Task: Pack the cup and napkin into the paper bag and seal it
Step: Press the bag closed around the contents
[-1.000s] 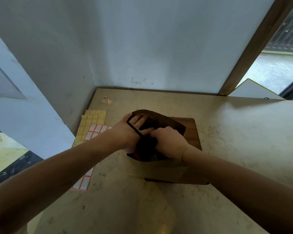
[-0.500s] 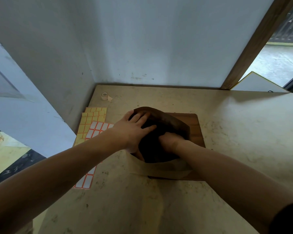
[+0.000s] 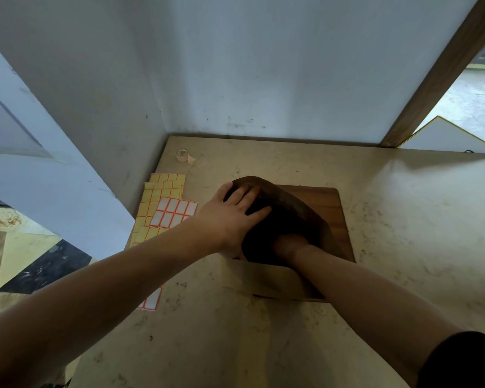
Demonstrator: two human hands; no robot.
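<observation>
A brown paper bag [image 3: 305, 217] stands on a wooden board [image 3: 329, 201] with its dark mouth open toward me. My left hand [image 3: 230, 217] lies over the bag's left rim, its fingers straight and reaching across the opening, its thumb at the far edge. My right hand [image 3: 290, 243] is pushed down into the bag; only its back and wrist show and its fingers are hidden. Neither the cup nor the napkin is visible; the bag's inside is too dark to see.
Yellow label sheets [image 3: 163, 191] and a white, red-edged label sheet [image 3: 177, 211] lie left of the bag. A small tape roll [image 3: 183, 155] sits near the back left corner. The beige table [image 3: 403, 219] meets walls at the back and left.
My right hand has gone deeper into the bag. My left hand's fingers have straightened and spread over the left rim, widening the mouth.
</observation>
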